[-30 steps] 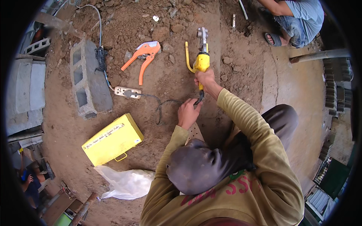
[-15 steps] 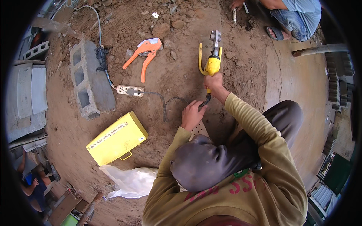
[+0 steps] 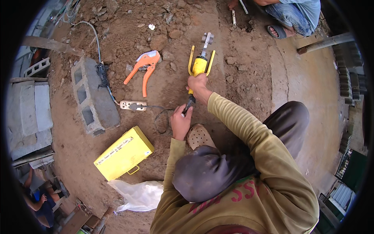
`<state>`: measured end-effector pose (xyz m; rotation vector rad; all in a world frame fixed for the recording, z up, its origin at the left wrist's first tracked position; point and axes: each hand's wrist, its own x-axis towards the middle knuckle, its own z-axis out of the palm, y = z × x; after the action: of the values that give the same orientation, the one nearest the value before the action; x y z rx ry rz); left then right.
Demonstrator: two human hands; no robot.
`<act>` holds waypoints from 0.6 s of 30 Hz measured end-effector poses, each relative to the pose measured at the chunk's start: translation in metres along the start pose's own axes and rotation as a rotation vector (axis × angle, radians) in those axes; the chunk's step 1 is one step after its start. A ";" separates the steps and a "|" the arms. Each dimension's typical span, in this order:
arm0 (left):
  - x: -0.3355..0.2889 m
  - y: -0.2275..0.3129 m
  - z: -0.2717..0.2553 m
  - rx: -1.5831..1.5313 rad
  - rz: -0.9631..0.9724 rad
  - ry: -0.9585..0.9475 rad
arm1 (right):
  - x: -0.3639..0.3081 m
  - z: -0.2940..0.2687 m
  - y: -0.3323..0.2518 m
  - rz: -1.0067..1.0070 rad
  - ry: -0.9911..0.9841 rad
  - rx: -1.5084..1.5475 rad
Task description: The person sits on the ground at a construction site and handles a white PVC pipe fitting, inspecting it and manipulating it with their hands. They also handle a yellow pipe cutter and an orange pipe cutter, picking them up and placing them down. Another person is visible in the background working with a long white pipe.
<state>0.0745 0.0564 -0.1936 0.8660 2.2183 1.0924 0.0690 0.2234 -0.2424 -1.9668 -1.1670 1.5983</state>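
Hands, two: we list one right hand, its fingers wrapped round the handle of the tool, and one left hand, its thumb and fingers closed on the black cable at the handle's rear end.

Yellow tool, one: we find it held just above the soil or on it, we cannot tell which, beyond the two hands and pointing away from the person; one metal head, two yellow prongs.

Power strip, one, white, lying on the soil left of the hands, one dark plug seated in it.

Pipe cutter, one, two orange handles spread apart, left of the tool.

Case, one, yellow, one wire handle; one white plastic bag just beside it.

Hollow concrete blocks, two: one near the strip, three openings showing, and one farther off at the left.

Perforated shoe, one, near the left hand.

Other people, two: we record one crouching at upper right, near two white pipes, and one at lower left, partly hidden
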 end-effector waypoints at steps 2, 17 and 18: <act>-0.001 -0.006 0.002 0.019 -0.021 -0.029 | 0.000 -0.003 -0.001 0.011 -0.011 0.008; -0.027 -0.009 -0.011 -0.169 0.033 0.181 | -0.013 -0.076 -0.012 -0.398 0.056 0.106; -0.027 -0.004 -0.014 -0.182 0.027 0.201 | 0.000 -0.082 -0.012 -0.597 0.136 0.134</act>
<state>0.0814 0.0279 -0.1842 0.7384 2.2271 1.4239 0.1407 0.2491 -0.2094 -1.4276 -1.3794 1.1754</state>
